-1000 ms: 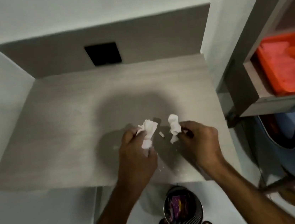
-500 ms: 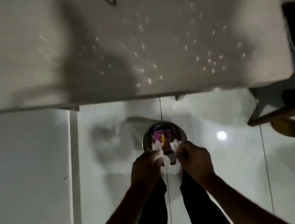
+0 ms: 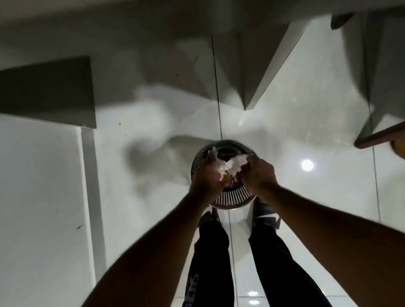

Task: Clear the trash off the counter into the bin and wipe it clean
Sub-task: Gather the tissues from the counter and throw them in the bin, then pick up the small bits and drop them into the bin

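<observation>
Both hands over the bin, which stands on the white tile floor directly ahead of the person's feet. Left hand sits over the bin's left rim, fingers curled around a crumpled white tissue that pokes out toward the bin centre. Right hand sits over the right rim, fingers pinched on a second tissue wad. The two wads meet or nearly meet above the bin mouth; can't tell whether they actually touch, too blurred. Both grips closed on paper, neither wad released. Bin is round with a slatted wall, slats visible on the near side below the hands. Inside the bin, under the tissues: purple and yellow wrapper trash, partly hidden by the hands. Dark trousers and shoes just this side of the bin, toes almost at its base. Counter underside runs across the far side of the bin, well above it in the view, heavily motion-blurred. Bright ceiling-light reflection on the tile to the right of the bin.
</observation>
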Motion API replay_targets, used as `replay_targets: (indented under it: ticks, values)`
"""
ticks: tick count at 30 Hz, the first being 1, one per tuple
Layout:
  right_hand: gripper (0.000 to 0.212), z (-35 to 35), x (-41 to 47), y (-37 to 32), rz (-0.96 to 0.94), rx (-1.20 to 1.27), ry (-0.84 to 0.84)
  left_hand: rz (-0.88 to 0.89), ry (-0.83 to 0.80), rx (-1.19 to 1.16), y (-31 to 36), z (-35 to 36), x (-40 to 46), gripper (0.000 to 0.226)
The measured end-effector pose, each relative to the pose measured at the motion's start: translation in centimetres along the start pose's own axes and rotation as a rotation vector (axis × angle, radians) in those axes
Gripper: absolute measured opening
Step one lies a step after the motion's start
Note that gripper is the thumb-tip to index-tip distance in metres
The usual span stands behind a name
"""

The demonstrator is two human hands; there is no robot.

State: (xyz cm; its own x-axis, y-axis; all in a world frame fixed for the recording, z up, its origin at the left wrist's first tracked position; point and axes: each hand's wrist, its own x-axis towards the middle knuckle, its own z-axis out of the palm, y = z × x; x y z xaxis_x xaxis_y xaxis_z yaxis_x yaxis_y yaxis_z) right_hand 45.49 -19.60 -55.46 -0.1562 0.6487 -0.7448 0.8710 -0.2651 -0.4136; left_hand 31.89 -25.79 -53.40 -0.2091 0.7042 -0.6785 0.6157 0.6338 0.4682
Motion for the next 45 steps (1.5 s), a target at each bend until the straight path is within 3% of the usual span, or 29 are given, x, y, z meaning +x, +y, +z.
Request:
replay_targets:
  ticks: [11,15,19,22,24,28,34,37,39,42,45]
  values:
    - [0.044,-10.9,-18.5,-9.9,-0.533,0.168,0.194,0.343,0.375,0.068,10.5,-14.0,-16.9,0.04]
    - [0.032,-17.2,-26.3,-15.3,-0.664,0.225,0.447,0.524,0.678,0.096,15.4,-22.6,-23.1,0.035]
    - [0.021,-23.4,-29.2,-22.6,-0.856,0.198,0.794,0.601,0.94,0.164,19.1,-32.5,-23.4,0.022]
    - [0.022,-27.8,-27.8,-28.6,-0.844,0.048,0.871,0.59,0.914,0.283,21.7,-37.7,-20.5,0.019]
    - [0.024,-29.8,-26.0,-31.7,-0.708,-0.119,0.748,0.54,0.722,0.481,22.5,-39.7,-18.0,0.021]
    - [0.021,-31.6,-22.7,-34.4,-0.416,-0.448,0.485,0.608,0.462,0.652,22.2,-40.7,-14.7,0.032]
    - [0.02,-30.8,-20.4,-34.2,-0.482,-0.432,0.459,0.589,0.363,0.698,21.9,-40.0,-12.9,0.031]
    - [0.016,-30.5,-21.0,-34.1,-0.499,-0.4,0.503,0.51,0.439,0.596,22.4,-39.5,-13.8,0.026]
    - [0.015,-29.6,-22.0,-33.1,-0.564,-0.326,0.584,0.523,0.594,0.453,22.4,-38.2,-15.3,0.02]
    - [0.013,-26.5,-24.4,-29.7,-0.686,-0.118,0.661,0.58,0.865,0.139,21.1,-34.0,-18.5,0.018]
    - [0.004,-21.3,-26.5,-25.0,-0.783,0.147,0.653,0.588,0.929,-0.059,18.3,-27.6,-21.4,0.029]
